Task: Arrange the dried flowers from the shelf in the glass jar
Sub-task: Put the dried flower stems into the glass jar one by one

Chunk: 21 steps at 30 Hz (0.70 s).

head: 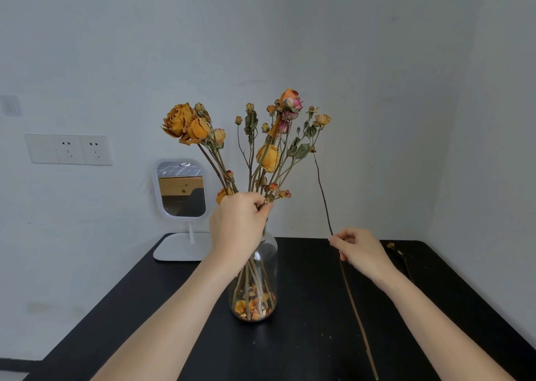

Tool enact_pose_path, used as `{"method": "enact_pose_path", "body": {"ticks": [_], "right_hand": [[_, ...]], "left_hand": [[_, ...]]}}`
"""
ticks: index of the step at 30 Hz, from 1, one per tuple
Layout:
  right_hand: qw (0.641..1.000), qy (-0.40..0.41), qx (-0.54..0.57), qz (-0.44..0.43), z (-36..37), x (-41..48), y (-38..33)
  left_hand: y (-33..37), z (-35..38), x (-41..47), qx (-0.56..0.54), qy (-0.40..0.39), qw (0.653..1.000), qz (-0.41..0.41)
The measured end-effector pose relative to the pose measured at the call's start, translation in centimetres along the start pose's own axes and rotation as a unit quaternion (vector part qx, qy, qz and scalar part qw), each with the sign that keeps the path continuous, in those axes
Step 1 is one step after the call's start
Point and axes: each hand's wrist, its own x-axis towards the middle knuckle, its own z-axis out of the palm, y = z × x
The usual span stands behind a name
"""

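On the black table point(319, 308) stands the glass jar point(256, 288), and we take it as our landmark. Loose orange petals point(251, 305) lie at its bottom, and a bundle of dried flowers point(246, 137) rises from its neck, yellow-orange roses leaning away to the jar's left and a few pink buds among the stems above it.

Directly above the jar's mouth we see our left hand point(236, 224) closed around the gathered stems, thumb and fingertips pinched together where the stems meet, the palm covering the jar's neck. Whether the hand also touches the glass we cannot tell.

To the right of the jar, apart from it, our right hand point(358, 247) is curled nearly closed, fingertips pinching a single long thin stem point(322, 189). That stem runs upward from the pinch towards the right side of the bouquet and downward past the hand over the table, its lower end near the front edge.

Further right of the jar, near the table's far corner, another dried stem point(401, 257) lies flat. Behind the jar to its left stands a small white mirror point(182, 189), and beyond that a wall socket panel point(69, 149).
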Motion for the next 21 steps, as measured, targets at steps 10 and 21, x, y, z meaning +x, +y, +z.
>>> {"method": "enact_pose_path", "body": {"ticks": [10, 21], "right_hand": [[1.0, 0.004, 0.001, -0.001, 0.0, 0.2, -0.2], [1.0, 0.0, 0.013, -0.004, 0.2, 0.4, -0.8]], "left_hand": [[0.3, -0.2, 0.2, 0.014, 0.048, 0.999, 0.02], [-2.0, 0.1, -3.0, 0.089, 0.026, 0.987, 0.134]]}}
